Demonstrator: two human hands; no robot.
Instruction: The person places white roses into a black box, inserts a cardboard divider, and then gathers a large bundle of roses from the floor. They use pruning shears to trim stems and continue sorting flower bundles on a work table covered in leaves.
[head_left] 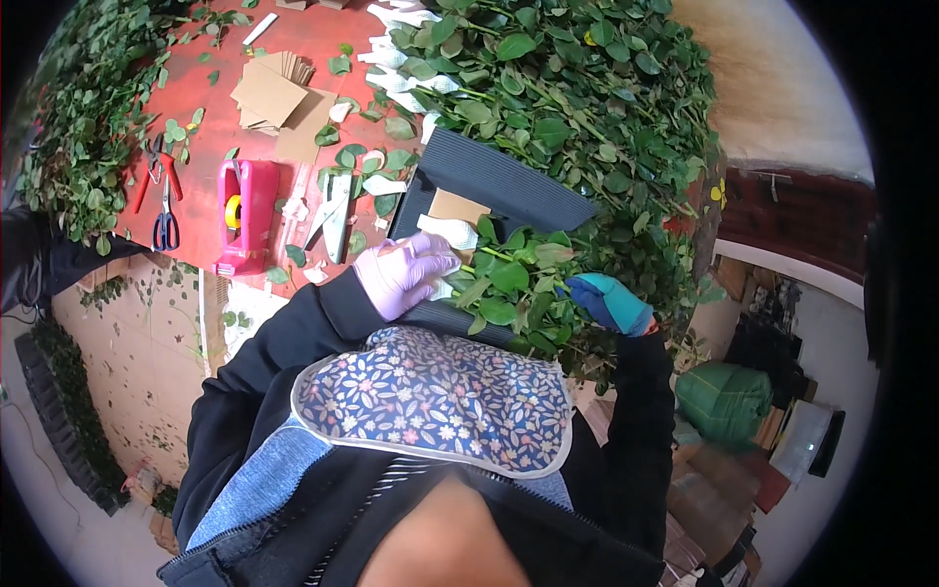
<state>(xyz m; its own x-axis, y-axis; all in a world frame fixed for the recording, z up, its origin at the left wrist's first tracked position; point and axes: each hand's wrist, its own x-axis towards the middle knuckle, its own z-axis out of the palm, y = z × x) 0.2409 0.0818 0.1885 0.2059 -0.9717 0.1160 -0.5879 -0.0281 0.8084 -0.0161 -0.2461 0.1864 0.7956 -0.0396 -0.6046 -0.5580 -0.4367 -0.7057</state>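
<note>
So the scissors (164, 217) and pink tape holder (245, 215) lie unused on the red surface (210, 59). The left hand (403, 274) presses a white-wrapped flower bunch (509, 279); its grip looks loose. The right hand (608, 301) clasps the stems. A big leafy pile (567, 88) waits, so much work is left.

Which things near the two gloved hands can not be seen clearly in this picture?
- Head view: the fingertips of the right hand, in a blue glove, are buried among the leafy stems, so its grip is unclear.
- What the left hand, in a purple glove, presses on is partly covered by the hand; only a white wrapping shows.
- The flower heads are hidden by leaves and wrapping.
- The dark corrugated sheet is partly covered by foliage.
</note>
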